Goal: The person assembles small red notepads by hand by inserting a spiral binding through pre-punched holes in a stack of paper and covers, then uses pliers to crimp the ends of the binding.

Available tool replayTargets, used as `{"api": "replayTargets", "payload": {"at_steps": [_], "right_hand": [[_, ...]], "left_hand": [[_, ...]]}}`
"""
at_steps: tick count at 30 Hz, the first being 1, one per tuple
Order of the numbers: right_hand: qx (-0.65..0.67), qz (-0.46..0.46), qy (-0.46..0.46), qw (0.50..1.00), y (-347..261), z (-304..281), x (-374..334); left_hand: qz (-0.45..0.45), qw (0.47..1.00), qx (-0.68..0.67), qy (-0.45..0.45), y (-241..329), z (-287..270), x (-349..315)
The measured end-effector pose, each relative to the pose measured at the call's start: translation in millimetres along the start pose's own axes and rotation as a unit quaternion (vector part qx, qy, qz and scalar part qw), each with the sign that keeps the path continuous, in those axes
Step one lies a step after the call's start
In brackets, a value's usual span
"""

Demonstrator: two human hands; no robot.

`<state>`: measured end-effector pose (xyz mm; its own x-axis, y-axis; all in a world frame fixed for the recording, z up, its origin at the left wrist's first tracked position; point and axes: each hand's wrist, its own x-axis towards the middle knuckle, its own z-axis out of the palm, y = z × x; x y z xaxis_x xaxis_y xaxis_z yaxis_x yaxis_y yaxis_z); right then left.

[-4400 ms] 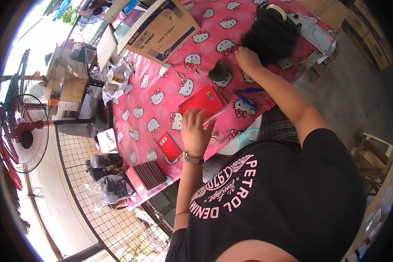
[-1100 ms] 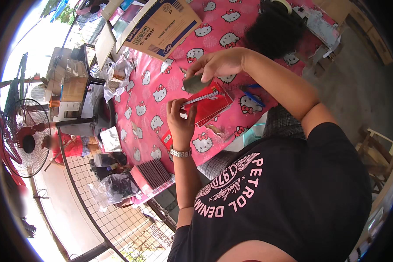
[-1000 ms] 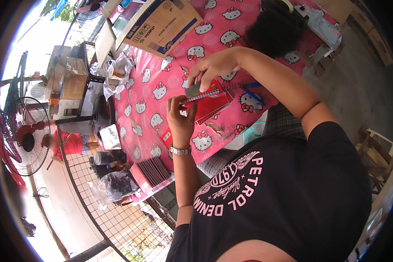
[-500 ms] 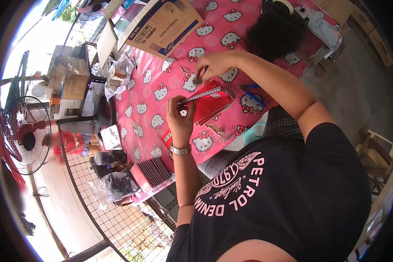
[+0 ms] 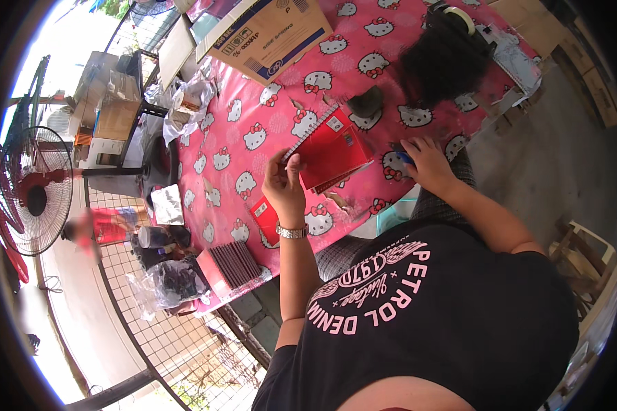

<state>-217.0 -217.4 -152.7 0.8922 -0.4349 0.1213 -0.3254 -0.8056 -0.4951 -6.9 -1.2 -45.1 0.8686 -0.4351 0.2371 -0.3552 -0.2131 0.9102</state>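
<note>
My left hand [image 5: 285,188] is closed on a red spiral notebook [image 5: 325,154], thumb on top near the spiral edge. The notebook lies tilted over other red notebooks [image 5: 349,170], whose lower edges show beneath it. My right hand [image 5: 426,163] is at the table's near edge, its fingers closed around pliers [image 5: 403,157] with blue handles, which it partly hides. Beyond the notebook's far corner rests a dark grey lump [image 5: 366,103], whose kind I cannot make out. Another red notebook [image 5: 264,218] lies partly behind my left wrist.
A pink patterned cloth covers the table [image 5: 253,164]. A cardboard box [image 5: 274,38] stands at the far side. A mass of black, bristly strands [image 5: 442,65] sits far right, with a tape roll [image 5: 461,19]. Stacked notebooks [image 5: 230,264] lie near left. A fan [image 5: 38,198] stands beyond.
My right hand has left the notebook's spiral edge, where it held a small dark thing, and moved right and nearer onto the pliers. The left hand still holds the notebook, now turned flatter.
</note>
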Motion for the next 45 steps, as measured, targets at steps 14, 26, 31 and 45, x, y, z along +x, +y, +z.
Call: {"api": "replayTargets", "payload": {"at_steps": [14,26,31,45], "right_hand": [[0.119,-0.25,0.099,0.956,-143.4,-55.2,47.0],[0.276,-0.109,0.101,0.95,-77.6,-68.4,53.8],[0.1,0.004,-0.024,0.995,0.6,-19.4,46.4],[-0.148,0.07,0.124,0.979,56.5,-12.1,177.3]], "left_hand": [[0.063,0.995,-0.017,0.069,-11.7,7.6,-19.6],[0.144,0.975,0.095,0.142,13.9,-73.1,-21.5],[0.026,0.91,0.411,-0.051,13.0,-129.5,-7.4],[0.285,0.868,0.35,-0.206,25.5,34.7,-22.4]]}}
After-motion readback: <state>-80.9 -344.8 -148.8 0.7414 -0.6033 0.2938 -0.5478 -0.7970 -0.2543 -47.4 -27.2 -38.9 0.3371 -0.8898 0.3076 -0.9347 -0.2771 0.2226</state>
